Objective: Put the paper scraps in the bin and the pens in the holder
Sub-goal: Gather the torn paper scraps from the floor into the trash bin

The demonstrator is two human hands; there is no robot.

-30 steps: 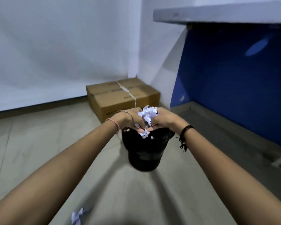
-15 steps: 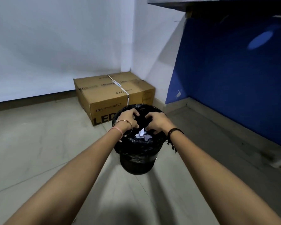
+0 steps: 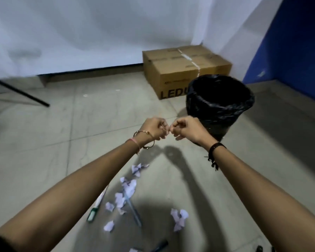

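Head view, near to far: scraps (image 3: 125, 193) lay scattered on the floor (image 3: 44, 142) below the arms, roughly eight counted, with three pens visible: a green-capped one (image 3: 96, 206), a clear one (image 3: 134, 211) and a dark one (image 3: 160, 245) at the frame's bottom edge. No holder was in view. Both hands, left (image 3: 154, 130) and right (image 3: 186, 130), had withdrawn from over the bin (image 3: 219, 106), each grip curled shut, seemingly empty. One handful appeared deposited; one bin, one box (image 3: 185, 70) behind.
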